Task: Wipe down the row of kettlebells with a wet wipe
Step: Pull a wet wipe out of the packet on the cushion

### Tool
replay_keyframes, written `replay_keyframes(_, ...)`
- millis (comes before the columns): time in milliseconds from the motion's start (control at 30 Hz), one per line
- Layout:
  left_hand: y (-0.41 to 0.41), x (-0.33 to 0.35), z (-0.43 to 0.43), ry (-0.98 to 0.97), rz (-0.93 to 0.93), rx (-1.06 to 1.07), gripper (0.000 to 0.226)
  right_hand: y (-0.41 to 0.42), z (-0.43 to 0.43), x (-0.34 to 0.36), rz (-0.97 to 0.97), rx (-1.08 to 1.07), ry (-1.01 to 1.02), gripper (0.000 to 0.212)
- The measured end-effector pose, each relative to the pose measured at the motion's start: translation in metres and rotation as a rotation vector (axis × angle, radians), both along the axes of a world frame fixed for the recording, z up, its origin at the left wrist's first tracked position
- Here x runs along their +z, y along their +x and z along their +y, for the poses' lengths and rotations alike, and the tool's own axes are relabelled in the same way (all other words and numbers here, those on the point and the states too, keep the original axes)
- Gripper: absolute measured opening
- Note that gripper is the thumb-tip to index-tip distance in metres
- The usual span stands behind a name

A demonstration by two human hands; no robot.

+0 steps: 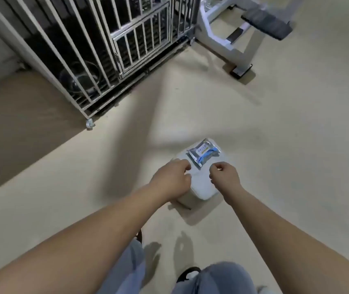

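While the left hand point(172, 177) and right hand point(225, 177) hover curled, empty, the wipe pack point(203, 152) lies slanted lengthwise far-right.

The wipes pack point(204, 153) is silver with a blue band; the stool point(202, 185) is white. The floor point(275, 145) is pale beige, the mat point(20, 128) tan. The cage point(141, 47) has light grey bars over black. The bench point(216, 37) is white with a black pad; the jeans point(222, 281) are light blue

Both bare forearms were extended forward and downward; the left grip point(172, 177) and the right grip point(225, 176) were held near each other, apart, fingers curled inward.
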State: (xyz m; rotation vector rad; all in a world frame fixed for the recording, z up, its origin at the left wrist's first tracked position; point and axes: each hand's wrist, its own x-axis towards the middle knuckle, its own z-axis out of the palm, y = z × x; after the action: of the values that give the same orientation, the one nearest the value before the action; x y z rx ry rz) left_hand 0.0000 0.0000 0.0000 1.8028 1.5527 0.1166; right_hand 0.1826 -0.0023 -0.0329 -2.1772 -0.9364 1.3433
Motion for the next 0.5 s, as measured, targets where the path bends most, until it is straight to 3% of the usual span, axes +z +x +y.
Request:
replay_keyframes(200,0.045,-0.150,0.086,0.126,0.049,-0.181,0.038,0.028,0.049,-0.147,0.088,-0.200,0.132,0.022)
replay_keyframes(300,0.075,-0.214,0.125,0.242,0.088,-0.208,0.058,0.045,0.061,-0.208,0.199,-0.259,0.147,0.025)
replay_keyframes(400,0.104,-0.256,0.149,0.248,0.167,-0.250,0.086,0.062,0.066,-0.244,0.241,-0.282,0.160,0.035)
replay_keyframes(500,0.118,-0.273,0.157,0.312,0.266,-0.282,0.094,0.073,0.076,-0.244,0.311,-0.335,0.139,0.033)
